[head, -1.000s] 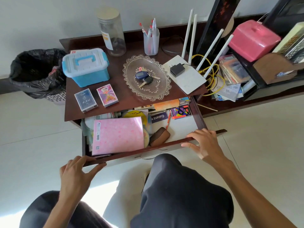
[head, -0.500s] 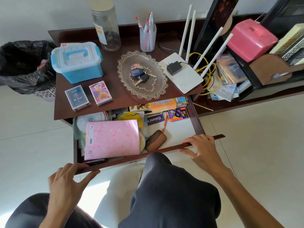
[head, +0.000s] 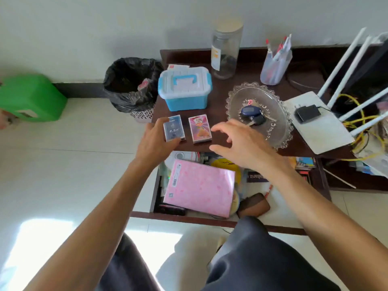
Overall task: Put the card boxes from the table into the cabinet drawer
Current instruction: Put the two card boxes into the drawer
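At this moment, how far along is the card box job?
Done: the drawer is pulled open, its contents showing. In hand: the left hand has its fingers around the blue card box, which is not yet lifted off the table; the right hand reaches open toward the pink card box. Left: both boxes have yet to go into the drawer.

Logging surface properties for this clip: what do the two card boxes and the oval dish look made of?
Blue card box and pink card box: likely printed cardboard in glossy wrap, given the sheen. Oval dish: clear pressed glass or plastic, with a see-through beaded rim.
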